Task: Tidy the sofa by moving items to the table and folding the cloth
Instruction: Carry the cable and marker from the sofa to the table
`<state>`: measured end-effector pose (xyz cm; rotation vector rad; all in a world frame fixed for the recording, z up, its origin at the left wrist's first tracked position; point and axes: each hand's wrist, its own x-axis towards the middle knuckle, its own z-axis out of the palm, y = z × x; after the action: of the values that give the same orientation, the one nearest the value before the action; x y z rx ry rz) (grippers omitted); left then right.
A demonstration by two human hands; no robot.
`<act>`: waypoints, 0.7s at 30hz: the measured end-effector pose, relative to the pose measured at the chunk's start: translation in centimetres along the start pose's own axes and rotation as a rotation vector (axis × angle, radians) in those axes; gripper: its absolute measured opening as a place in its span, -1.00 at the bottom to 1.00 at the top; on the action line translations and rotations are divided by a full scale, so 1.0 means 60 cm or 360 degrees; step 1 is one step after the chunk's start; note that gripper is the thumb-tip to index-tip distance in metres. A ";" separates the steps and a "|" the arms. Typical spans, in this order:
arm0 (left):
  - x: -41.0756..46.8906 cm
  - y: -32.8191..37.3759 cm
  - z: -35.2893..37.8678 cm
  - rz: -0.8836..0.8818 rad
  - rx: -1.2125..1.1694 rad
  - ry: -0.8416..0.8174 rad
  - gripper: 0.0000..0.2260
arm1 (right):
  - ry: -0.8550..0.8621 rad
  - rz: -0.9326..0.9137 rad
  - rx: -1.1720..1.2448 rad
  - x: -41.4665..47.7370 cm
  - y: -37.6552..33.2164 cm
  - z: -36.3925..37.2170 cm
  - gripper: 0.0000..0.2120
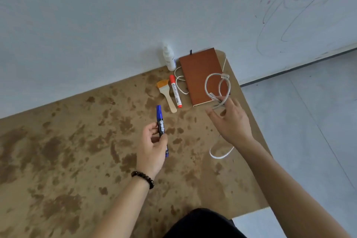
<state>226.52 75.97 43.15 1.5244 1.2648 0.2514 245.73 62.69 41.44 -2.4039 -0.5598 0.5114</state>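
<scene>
Dark garment [202,224]: bottom edge of view, against the near edge of the table.
Table [67,150]: brown mottled top, far edge against a pale wall [96,25]; grey floor [309,121] to the right.
Left hand [152,147]: raised over the middle of the table, thumb and fingers curled round a blue marker; dark bead bracelet [144,178] on the wrist.
Blue marker [160,121]: held by the lower barrel, blue cap pointing away from the person, clear of the table top.
Right hand [231,121]: over the table's right side, just by the near corner of the notebook; fingertips pinch the lower end of a coiled cable, other fingers spread loosely.
Coiled cable [218,87]: pale grey, several loops bound by a tie at the top, held above the notebook's right half.
Notebook [199,75]: brown cover, lying flat near the far right corner of the table.
Red marker [175,91]: lying flat just left of the notebook, red cap toward the wall.
Brush [167,94]: flat, orange bristles, pale wooden handle, touching the red marker's left side.
White bottle [169,59]: upright at the wall, beside the notebook's far left corner.
Thin white cord [180,81]: loops between red marker and notebook, running under the notebook.
White loop [220,155]: below the right wrist; whether it belongs to the held cable cannot be told.
</scene>
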 end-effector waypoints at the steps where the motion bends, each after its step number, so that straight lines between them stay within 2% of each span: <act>1: 0.025 0.011 0.019 -0.0018 0.0001 0.0017 -0.72 | 0.0032 -0.0020 -0.0045 0.029 -0.001 0.001 -0.56; 4: 0.092 0.035 0.073 -0.0032 -0.0022 0.0085 -0.74 | 0.0121 -0.0143 -0.0125 0.093 0.008 0.018 -0.57; 9: 0.193 0.044 0.151 -0.0023 0.0038 0.0134 -0.77 | -0.0376 -0.0117 -0.0312 0.118 0.054 0.074 -0.16; 13: 0.261 0.048 0.188 -0.0051 0.0213 0.0291 -0.80 | -0.0388 -0.0118 -0.0337 0.109 0.077 0.091 -0.14; 17: 0.287 0.046 0.200 -0.0095 0.0461 0.0224 -0.76 | -0.0420 -0.0127 -0.0410 0.109 0.080 0.097 -0.14; 21: 0.292 0.033 0.185 0.0094 0.0731 0.0112 -0.72 | -0.0426 -0.0130 -0.0508 0.114 0.075 0.102 -0.14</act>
<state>242.76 83.77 32.68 1.9583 1.3979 0.0517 249.69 65.75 32.58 -2.6137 -0.9123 0.7638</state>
